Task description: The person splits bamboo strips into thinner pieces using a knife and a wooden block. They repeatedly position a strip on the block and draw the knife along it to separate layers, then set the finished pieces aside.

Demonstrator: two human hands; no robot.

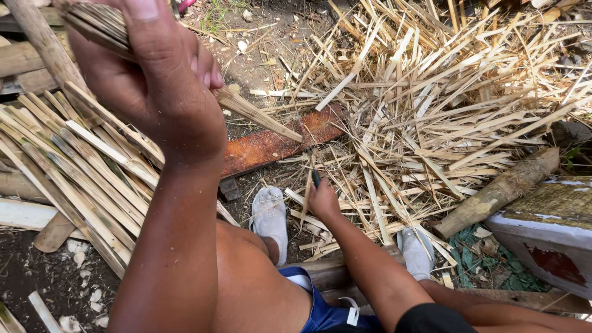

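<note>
1 head-worn camera is looking steeply down past the person's own arms and knees to the ground. The left hand (163, 80) is sitting very close to the lens, filling the upper left, while the right hand (322, 198) is lying farther below, near the feet. The view is taking in bamboo strips (431, 111) ahead. No second view is sharing this scene.

From my remote feed: sunlit bare earth (265, 55), split bamboo scraps (444, 111) heaped toward two o'clock, a rusty plank (277, 145) at centre, a log (499, 191) at four o'clock, stacked slats (74, 160) at nine.
</note>
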